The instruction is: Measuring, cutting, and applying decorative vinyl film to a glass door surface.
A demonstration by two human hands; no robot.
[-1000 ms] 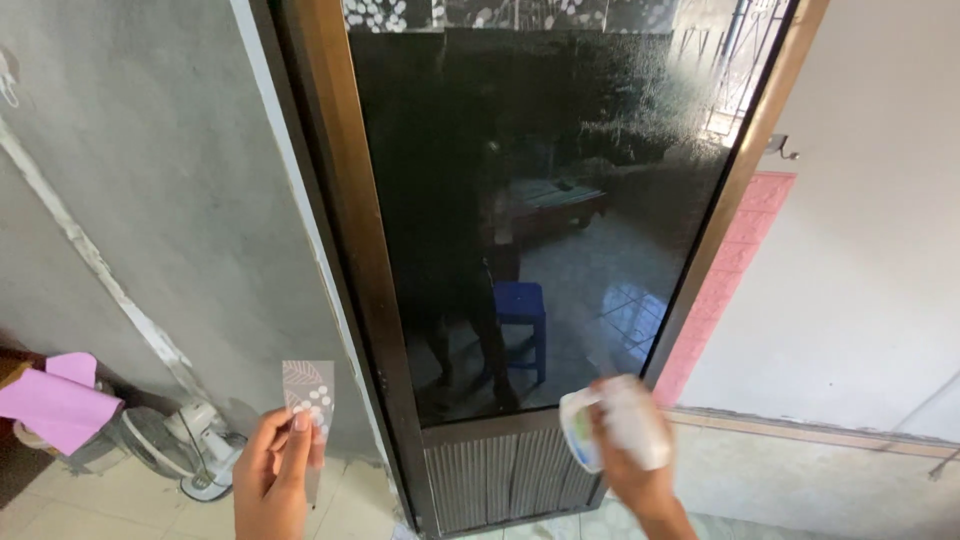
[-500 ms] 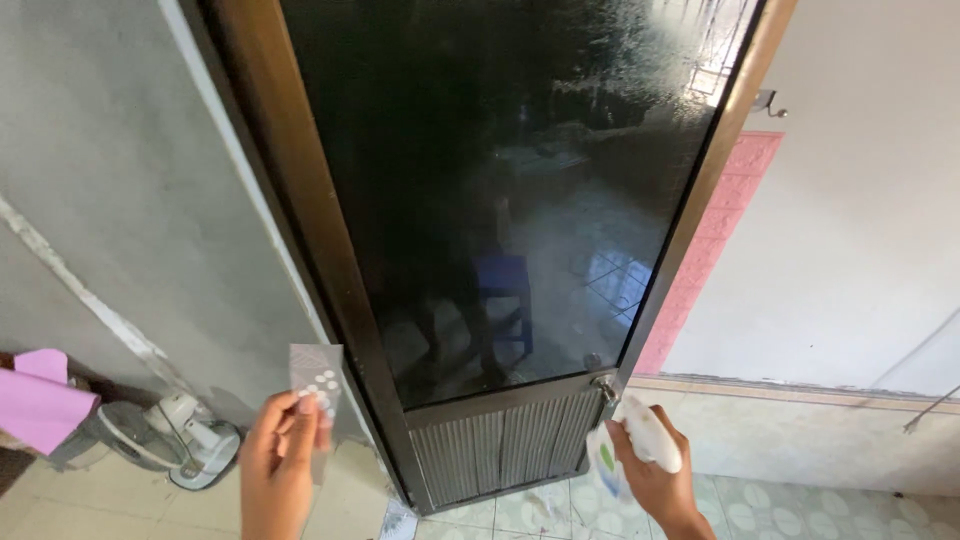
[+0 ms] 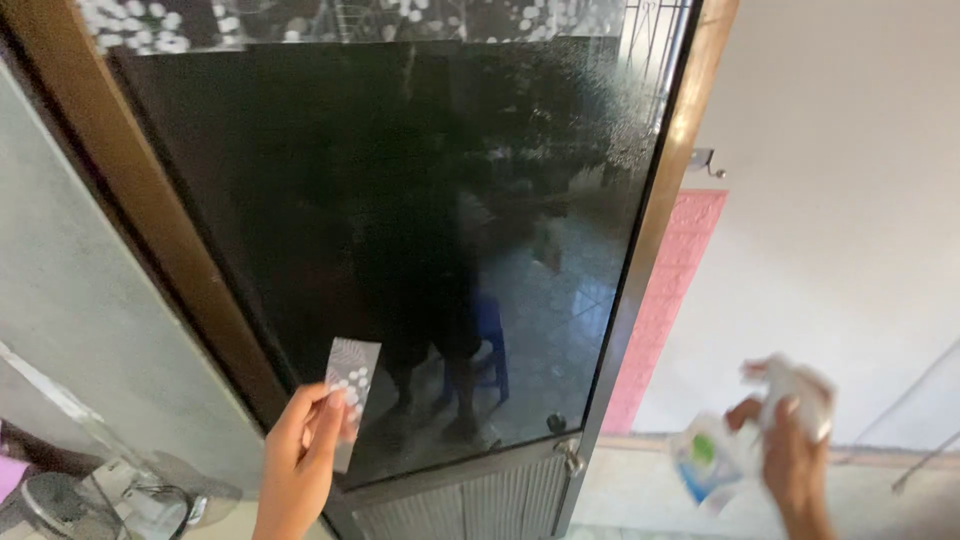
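Left grip point(image 3: 300, 450) clasping patterned strip point(image 3: 350, 390) against dark glass door point(image 3: 400, 230), right grip point(image 3: 795, 450) clutching white cloth point(image 3: 790, 385), spray bottle point(image 3: 705, 465)

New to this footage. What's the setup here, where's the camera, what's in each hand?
No machine here: a person works with bare hands, and the one camera sits on their head, looking down and forward. They face a dark glass door in a brown frame; the glass mirrors a room. The left hand holds a small patterned strip up against the glass. The right hand grips a blurred white spray bottle, with what looks like a white cloth. A pink panel runs down the wall, and a fan stands at lower left.
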